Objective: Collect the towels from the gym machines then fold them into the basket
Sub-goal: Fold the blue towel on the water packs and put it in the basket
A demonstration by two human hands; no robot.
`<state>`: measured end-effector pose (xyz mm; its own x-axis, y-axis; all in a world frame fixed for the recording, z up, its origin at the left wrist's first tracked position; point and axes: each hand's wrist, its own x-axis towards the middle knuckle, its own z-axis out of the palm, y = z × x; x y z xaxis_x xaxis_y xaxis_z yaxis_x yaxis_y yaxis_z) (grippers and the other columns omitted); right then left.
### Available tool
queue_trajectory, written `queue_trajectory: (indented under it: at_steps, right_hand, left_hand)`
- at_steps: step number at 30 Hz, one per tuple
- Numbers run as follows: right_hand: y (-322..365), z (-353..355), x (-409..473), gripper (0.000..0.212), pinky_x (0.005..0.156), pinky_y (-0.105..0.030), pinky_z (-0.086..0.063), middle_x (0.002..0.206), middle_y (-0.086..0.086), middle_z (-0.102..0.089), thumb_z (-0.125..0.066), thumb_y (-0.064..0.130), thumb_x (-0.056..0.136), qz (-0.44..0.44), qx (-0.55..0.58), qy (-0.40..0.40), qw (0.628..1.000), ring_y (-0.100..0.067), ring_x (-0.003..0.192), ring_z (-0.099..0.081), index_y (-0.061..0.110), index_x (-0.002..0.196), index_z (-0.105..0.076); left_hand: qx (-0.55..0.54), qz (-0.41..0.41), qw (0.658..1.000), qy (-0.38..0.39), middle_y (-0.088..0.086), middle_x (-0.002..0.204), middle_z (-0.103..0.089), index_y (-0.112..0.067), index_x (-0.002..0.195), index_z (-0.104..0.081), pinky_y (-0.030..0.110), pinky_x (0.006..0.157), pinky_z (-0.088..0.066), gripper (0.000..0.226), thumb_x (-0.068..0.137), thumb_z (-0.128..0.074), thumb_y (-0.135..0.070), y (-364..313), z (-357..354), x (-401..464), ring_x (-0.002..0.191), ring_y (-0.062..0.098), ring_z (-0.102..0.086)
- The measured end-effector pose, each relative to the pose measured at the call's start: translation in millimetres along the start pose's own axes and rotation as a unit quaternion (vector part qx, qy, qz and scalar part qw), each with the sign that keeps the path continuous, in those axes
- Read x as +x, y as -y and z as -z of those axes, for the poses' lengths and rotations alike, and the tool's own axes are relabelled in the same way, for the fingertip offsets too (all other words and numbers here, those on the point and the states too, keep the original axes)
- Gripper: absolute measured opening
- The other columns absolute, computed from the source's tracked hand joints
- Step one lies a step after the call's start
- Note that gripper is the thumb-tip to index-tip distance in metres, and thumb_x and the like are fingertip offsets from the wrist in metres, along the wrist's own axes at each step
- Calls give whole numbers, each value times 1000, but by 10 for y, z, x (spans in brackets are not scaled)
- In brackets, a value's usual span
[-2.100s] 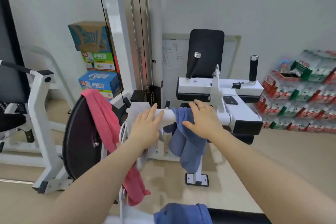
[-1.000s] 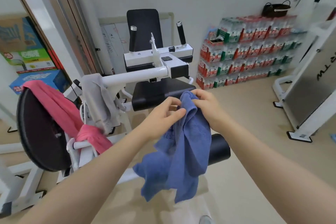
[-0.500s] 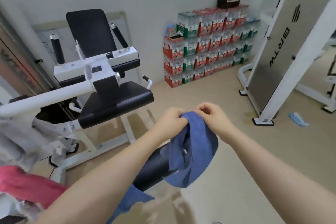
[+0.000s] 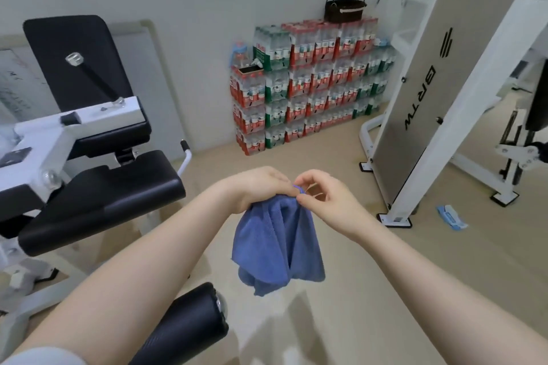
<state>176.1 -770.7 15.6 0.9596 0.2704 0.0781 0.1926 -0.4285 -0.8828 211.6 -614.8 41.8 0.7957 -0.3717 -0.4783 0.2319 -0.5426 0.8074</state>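
Observation:
A blue towel (image 4: pixel 277 243) hangs in the air in front of me, bunched at its top edge. My left hand (image 4: pixel 255 187) grips that top edge from the left. My right hand (image 4: pixel 323 195) pinches the same edge from the right with thumb and forefinger, the two hands almost touching. A dark woven basket (image 4: pixel 344 10) with two handles stands on top of the stacked bottle packs at the far wall. The pink and grey towels are out of view.
A white gym machine with a black seat (image 4: pixel 103 187) and backrest (image 4: pixel 74 59) is at my left. A black foam roller (image 4: pixel 189 326) juts up below my left arm. Stacked water bottle packs (image 4: pixel 311 83) line the wall. A white machine frame (image 4: pixel 430 83) stands at right; a blue packet (image 4: pixel 450 218) lies on the floor.
I lifted the blue towel off the machine bar and turned right, away from the machine. My hands have drawn together at the towel's top edge, and the pink and grey towels left view.

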Motion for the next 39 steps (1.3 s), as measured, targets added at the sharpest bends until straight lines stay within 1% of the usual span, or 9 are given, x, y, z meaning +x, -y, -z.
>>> queue_trajectory:
  at_steps: [4,7,15,19,23,28,34,36,39]
  right_hand:
    - [-274,283,462,17,78,-27,-47,93,1,-65,-50,4,87,-1,-14,-75,997,-17,86,-59,15,97,-59]
    - [-519,499,964,14,65,-37,-46,79,2,-64,-45,15,92,-3,-110,-148,983,-18,73,-56,19,91,-58]
    - [-911,1193,2788,12,56,-33,-36,75,-12,-62,-46,12,90,28,-108,-84,990,-21,63,-49,4,90,-56]
    - [-1164,1566,3737,11,55,-31,-36,68,2,-56,-47,12,89,14,-145,-111,983,-11,61,-47,8,85,-56]
    - [-1529,1970,4486,14,50,-16,-32,70,6,-54,-47,7,86,-22,-158,-136,978,-6,63,-47,13,89,-58]
    - [-2241,2583,5528,16,57,-26,-38,72,2,-56,-45,4,87,-66,-134,-160,976,-17,68,-50,12,86,-59]
    - [-2994,3463,7115,18,57,-30,-34,72,3,-52,-37,10,96,-114,-34,-235,965,-20,70,-47,12,90,-54]
    - [-3086,3705,7600,20,54,-30,-30,71,2,-49,-32,13,98,-145,13,-264,953,-20,67,-44,13,93,-50]
    - [-3227,4053,8229,21,59,-31,-33,78,0,-50,-29,13,99,-142,12,-287,947,-22,74,-46,16,92,-49]
  left_hand:
    - [-17,-103,992,-77,7,71,-59,-7,80,-68,28,64,-40,28,91,-54,-29,-304,97,474,63,17,-48]
    - [-118,-151,978,-79,9,72,-59,-7,77,-67,32,70,-41,30,92,-51,-27,-511,200,960,67,18,-51]
    - [-84,-179,978,-65,-5,58,-64,-15,61,-65,18,58,-45,36,93,-50,-23,-1217,1065,2536,53,6,-55]
    - [-52,-177,980,-69,18,86,-67,2,89,-66,36,76,-46,30,92,-52,-25,-1511,1555,3315,76,22,-57]
    - [-64,-180,979,-75,12,78,-61,2,83,-64,35,74,-43,30,92,-53,-25,-1777,1852,4016,73,21,-52]
    - [-85,-197,975,-62,-9,48,-50,-22,44,-56,18,52,-37,47,91,-53,-18,-2070,2257,4960,46,6,-44]
    - [-124,-185,972,-70,-2,59,-63,-15,61,-66,19,52,-43,22,79,-57,-23,-2605,2804,6221,52,12,-54]
    - [-82,-165,976,-115,-1,71,-67,-12,75,-68,22,64,-48,16,85,-56,-17,-2836,2957,6655,65,12,-60]
    - [159,-114,955,-225,3,81,-63,-11,88,-62,27,68,-43,12,87,-54,-21,-3054,3274,7316,74,16,-57]
